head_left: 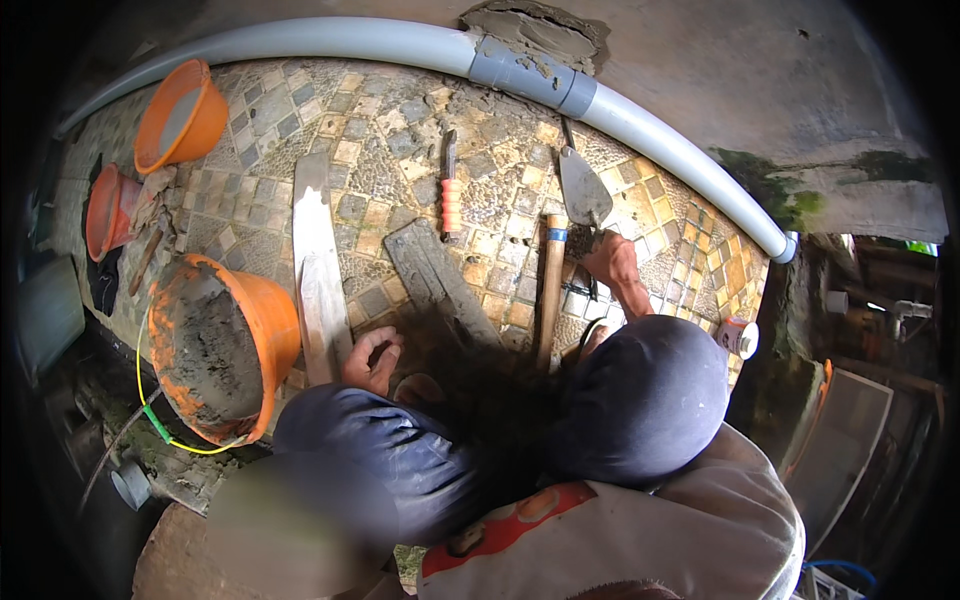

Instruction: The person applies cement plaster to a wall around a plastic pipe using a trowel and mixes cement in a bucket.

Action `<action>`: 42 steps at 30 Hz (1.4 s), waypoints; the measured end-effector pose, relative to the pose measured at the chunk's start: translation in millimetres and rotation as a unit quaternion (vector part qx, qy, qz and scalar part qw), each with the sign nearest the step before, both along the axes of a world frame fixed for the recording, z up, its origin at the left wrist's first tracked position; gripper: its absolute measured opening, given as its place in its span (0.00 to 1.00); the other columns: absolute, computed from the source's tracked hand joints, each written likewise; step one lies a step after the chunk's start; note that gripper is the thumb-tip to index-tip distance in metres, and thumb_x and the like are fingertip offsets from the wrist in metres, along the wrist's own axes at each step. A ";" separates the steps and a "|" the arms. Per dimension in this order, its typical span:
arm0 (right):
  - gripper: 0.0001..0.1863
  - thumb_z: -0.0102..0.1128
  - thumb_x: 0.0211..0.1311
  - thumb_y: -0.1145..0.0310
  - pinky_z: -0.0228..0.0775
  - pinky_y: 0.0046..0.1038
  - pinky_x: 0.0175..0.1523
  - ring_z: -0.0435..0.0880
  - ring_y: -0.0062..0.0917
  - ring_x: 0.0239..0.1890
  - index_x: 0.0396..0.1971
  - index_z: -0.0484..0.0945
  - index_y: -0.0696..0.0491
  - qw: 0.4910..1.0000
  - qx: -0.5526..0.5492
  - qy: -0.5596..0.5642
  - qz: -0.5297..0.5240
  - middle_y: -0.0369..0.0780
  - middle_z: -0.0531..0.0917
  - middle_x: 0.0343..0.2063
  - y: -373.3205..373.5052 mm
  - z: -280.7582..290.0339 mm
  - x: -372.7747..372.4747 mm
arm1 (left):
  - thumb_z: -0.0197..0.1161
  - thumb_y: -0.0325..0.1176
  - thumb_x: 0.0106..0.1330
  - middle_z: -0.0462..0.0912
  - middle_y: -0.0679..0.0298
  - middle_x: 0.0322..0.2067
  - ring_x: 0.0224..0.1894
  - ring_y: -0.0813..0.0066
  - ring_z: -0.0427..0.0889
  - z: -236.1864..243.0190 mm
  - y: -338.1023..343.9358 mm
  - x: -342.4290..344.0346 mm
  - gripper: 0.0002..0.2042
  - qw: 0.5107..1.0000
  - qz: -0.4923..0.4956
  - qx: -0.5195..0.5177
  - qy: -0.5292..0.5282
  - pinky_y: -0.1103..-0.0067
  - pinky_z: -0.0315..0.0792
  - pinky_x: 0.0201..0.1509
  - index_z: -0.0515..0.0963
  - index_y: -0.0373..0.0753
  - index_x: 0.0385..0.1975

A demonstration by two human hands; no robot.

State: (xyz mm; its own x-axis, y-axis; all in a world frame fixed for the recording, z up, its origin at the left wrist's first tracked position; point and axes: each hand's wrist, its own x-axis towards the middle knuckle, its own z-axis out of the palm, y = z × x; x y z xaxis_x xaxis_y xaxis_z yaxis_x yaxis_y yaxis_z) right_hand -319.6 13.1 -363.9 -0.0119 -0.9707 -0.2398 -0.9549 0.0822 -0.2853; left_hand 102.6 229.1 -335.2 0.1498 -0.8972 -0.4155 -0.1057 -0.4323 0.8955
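Observation:
My left hand [371, 362] rests by my left knee, its fingers loosely curled with a gap between thumb and finger, and nothing shows in it. It is next to the lower end of a long pale board [319, 262]. My right hand [618, 270] reaches down past my right knee, fingers bent, just below the tip of a pointed trowel [584, 188]. What those fingers hold, if anything, is hidden; a thin dark strip shows beneath them. To their left lies a wooden tool handle [551, 290] with a blue band. A worn grey board [437, 280] and an orange-gripped tool [451, 195] lie between my hands.
An orange bucket [272, 325] of wet mortar stands at left, with two smaller orange buckets [180, 118] [108, 215] beyond. A grey pipe [350, 38] with a darker coupling [520, 72] runs along the wall base. A small can [739, 338] stands right, near the tiled floor's edge.

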 end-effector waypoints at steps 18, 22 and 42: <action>0.12 0.68 0.51 0.66 0.78 0.45 0.37 0.86 0.50 0.30 0.30 0.82 0.60 0.997 0.017 0.069 -0.010 0.54 0.84 0.25 72.1 -15.5 -83.0 | 0.63 0.27 0.74 0.86 0.58 0.43 0.47 0.74 0.84 -14.1 16.0 30.9 0.11 0.999 0.029 -0.019 -0.015 0.78 0.77 0.56 0.80 0.33 0.52; 0.19 0.74 0.50 0.60 0.79 0.44 0.39 0.87 0.47 0.32 0.33 0.82 0.59 0.989 0.040 0.135 -0.040 0.51 0.86 0.27 115.0 -29.7 -126.1 | 0.62 0.30 0.74 0.86 0.61 0.45 0.47 0.72 0.85 -39.6 39.1 71.2 0.14 0.998 -0.041 -0.049 -0.020 0.76 0.77 0.56 0.77 0.35 0.56; 0.27 0.71 0.64 0.59 0.77 0.46 0.54 0.83 0.54 0.49 0.56 0.73 0.58 0.888 -0.003 -0.218 0.404 0.57 0.81 0.49 -59.1 6.1 201.2 | 0.69 0.41 0.71 0.81 0.52 0.57 0.59 0.59 0.80 -35.8 -39.9 -47.7 0.29 0.949 -0.293 -0.116 -0.012 0.65 0.72 0.65 0.68 0.48 0.70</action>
